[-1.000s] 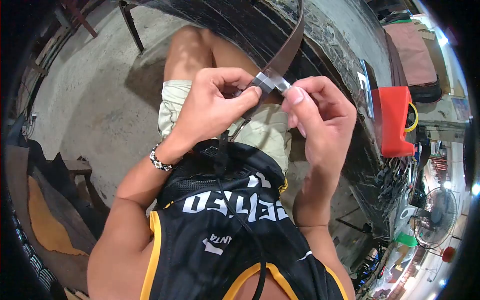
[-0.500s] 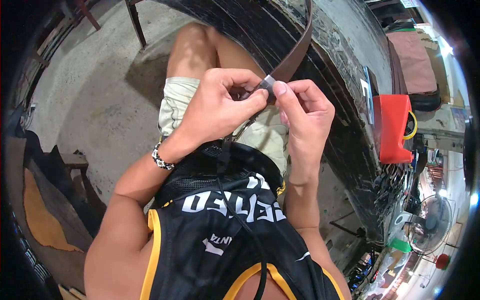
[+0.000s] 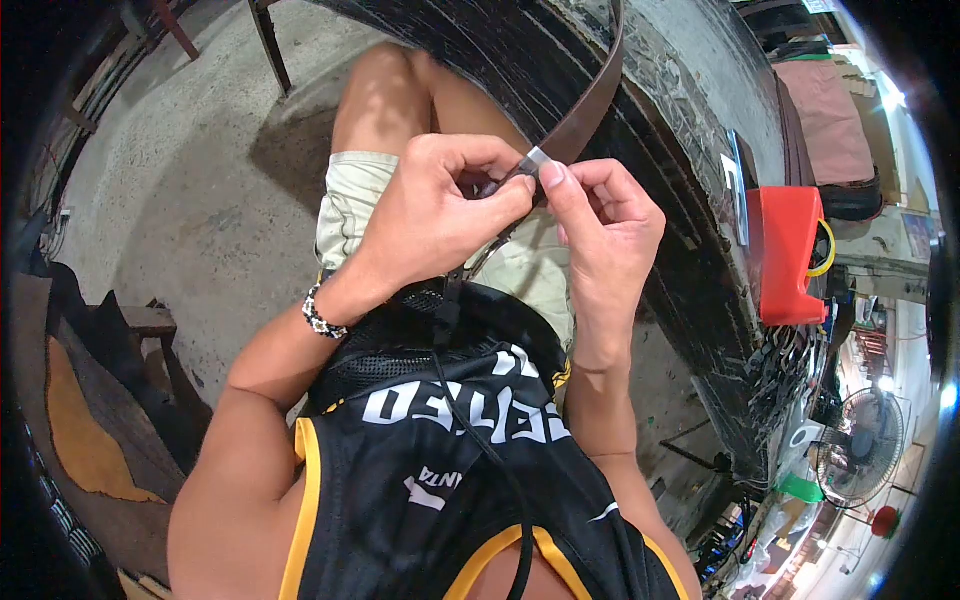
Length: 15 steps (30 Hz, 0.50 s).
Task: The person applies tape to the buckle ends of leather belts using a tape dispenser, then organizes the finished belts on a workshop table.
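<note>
A brown leather belt (image 3: pixel 590 108) runs down over the table edge to my two hands, above my lap. My left hand (image 3: pixel 450 205) pinches the belt near its lower end between thumb and forefinger. Close beside it, my right hand (image 3: pixel 608 205) is closed, with thumb and fingertips gripping the belt at a pale, shiny band (image 3: pixel 536 157) wrapped across the strap. A thin dark end with a bit of metal hangs below my left fingers; its details are partly hidden by my hand.
A worn black-edged table (image 3: pixel 690 130) stands at the right, bearing a red tape dispenser (image 3: pixel 785 255) with yellow tape. Farther right are a pinkish cloth (image 3: pixel 825 125) and a fan (image 3: pixel 860 448). Dark and tan leather pieces (image 3: pixel 85 425) lie at the left.
My right hand has shifted slightly left, its thumb nearer the pale band. My left hand keeps its pinch on the belt almost unmoved.
</note>
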### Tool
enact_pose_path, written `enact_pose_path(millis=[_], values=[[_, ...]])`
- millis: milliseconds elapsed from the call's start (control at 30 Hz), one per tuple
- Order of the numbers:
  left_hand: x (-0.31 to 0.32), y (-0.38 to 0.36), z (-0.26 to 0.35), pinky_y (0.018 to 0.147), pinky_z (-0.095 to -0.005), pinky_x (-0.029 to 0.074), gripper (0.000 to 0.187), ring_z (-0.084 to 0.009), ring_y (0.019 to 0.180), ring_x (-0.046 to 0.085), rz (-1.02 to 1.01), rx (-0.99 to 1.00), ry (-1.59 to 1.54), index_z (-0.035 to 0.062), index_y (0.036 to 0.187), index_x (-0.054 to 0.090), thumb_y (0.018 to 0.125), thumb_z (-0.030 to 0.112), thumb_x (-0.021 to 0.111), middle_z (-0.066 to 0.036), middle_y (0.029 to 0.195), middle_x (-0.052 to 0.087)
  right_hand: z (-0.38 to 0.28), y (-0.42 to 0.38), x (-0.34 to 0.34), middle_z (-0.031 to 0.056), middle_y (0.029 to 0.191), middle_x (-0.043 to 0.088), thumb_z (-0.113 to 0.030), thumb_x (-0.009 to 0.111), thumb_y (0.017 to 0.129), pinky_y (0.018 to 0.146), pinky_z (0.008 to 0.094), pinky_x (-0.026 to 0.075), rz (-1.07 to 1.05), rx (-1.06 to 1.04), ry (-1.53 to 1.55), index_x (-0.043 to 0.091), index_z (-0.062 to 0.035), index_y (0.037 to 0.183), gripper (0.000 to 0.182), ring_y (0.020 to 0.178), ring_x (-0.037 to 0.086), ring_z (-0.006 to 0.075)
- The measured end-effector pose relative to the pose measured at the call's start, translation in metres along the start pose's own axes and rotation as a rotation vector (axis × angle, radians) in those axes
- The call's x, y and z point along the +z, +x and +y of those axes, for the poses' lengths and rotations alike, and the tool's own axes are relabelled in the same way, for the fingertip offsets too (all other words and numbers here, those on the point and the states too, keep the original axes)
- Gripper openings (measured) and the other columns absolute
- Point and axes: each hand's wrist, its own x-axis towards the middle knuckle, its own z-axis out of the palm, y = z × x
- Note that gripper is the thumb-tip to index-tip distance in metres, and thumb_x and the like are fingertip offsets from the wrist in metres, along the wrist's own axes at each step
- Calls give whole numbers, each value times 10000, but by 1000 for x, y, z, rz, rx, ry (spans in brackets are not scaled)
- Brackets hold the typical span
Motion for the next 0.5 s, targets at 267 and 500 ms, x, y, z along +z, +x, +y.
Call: enact_pose_path(millis=[267,500], values=[[0,-1,4,495,-201,367,168,3,598,472,7,0,7,-48,840,688,885,113,673,35,637,585,0,1,0,-62,705,599,-103,749,889,553,169,371,6,-5,-36,677,-14,828,130,624,491,-4],[-4,-2,7,602,-179,446,122,-13,704,568,-53,-49,57,-28,951,711,914,86,687,31,787,667,0,1,1,-60,696,597,-101,751,886,539,170,375,16,-32,-84,671,-10,825,136,614,493,-5]])
